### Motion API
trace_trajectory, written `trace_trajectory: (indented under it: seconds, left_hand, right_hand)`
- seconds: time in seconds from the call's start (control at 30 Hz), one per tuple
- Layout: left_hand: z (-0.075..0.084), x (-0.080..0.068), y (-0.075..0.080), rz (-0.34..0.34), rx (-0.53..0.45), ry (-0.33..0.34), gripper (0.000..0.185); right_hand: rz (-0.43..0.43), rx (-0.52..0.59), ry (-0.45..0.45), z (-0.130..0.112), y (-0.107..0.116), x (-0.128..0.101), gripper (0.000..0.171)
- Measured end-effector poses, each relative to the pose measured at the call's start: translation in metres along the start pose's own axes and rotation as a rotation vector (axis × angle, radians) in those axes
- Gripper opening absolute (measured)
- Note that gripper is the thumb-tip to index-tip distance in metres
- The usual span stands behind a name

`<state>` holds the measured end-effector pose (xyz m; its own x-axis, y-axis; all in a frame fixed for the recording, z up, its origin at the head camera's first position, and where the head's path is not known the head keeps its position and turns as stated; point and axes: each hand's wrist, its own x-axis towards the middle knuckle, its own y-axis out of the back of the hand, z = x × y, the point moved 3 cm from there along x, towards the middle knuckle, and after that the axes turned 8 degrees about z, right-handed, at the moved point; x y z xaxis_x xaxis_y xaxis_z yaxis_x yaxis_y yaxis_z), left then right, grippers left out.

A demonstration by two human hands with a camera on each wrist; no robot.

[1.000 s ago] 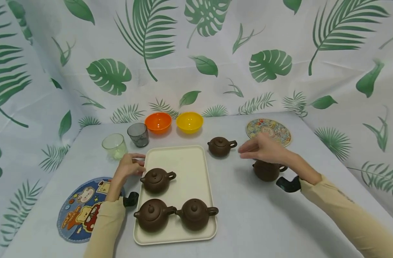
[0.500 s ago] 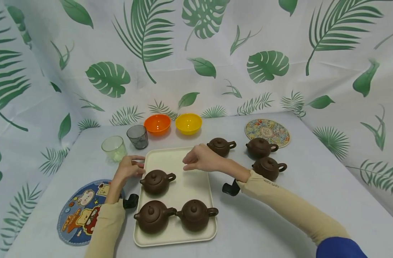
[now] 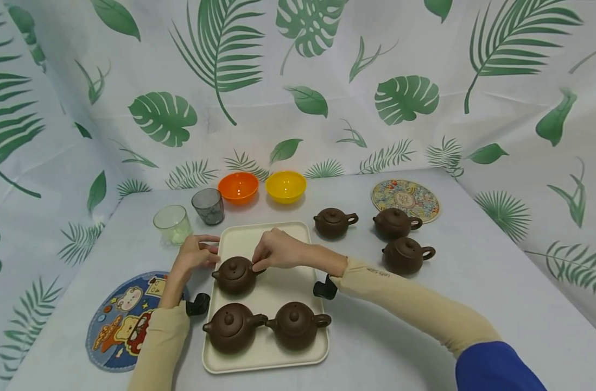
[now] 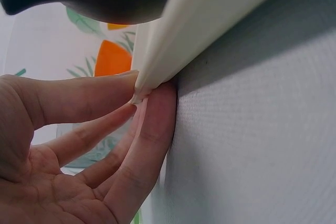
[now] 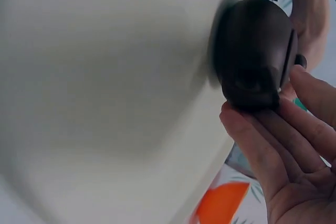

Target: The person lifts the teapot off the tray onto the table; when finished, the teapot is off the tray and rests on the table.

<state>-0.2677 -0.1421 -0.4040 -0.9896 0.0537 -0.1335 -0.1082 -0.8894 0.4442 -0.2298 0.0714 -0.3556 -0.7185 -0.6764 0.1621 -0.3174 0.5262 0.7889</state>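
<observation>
Six teapots [image 3: 232, 328], one tray [image 3: 259, 365] — bowls [image 3: 285, 188], cups [image 3: 208, 207], likely mats [image 3: 118, 323] — two each

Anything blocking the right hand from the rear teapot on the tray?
Nothing visible: the right hand is at the handle side of the rear teapot. The left hand pinches the tray on the spout side.

Orange bowl [image 3: 238, 191] nr yellow bowl [image 3: 285, 190]; blue mat [image 3: 124, 326], prob. round.
</observation>
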Motion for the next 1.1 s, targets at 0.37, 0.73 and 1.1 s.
trace_trajectory:
  seconds: [0.37,0.73,1.1]
  left_hand:
    - [0.002,0.000,0.001,0.005,-0.010,0.017,0.050]
    - [0.001,0.002,0.002,0.011,-0.002,0.031,0.050]
    - [-0.001,0.000,0.000,-0.001,-0.028,0.031,0.052]
  right_hand:
    - [-0.003,-0.025,-0.122,-0.006,-0.006,0.004,0.008]
    - [0.051,-0.114,-0.123,-0.006,0.000,0.001,0.007]
    - [0.095,-0.032,-0.161,0.017,0.056,-0.039,0.007]
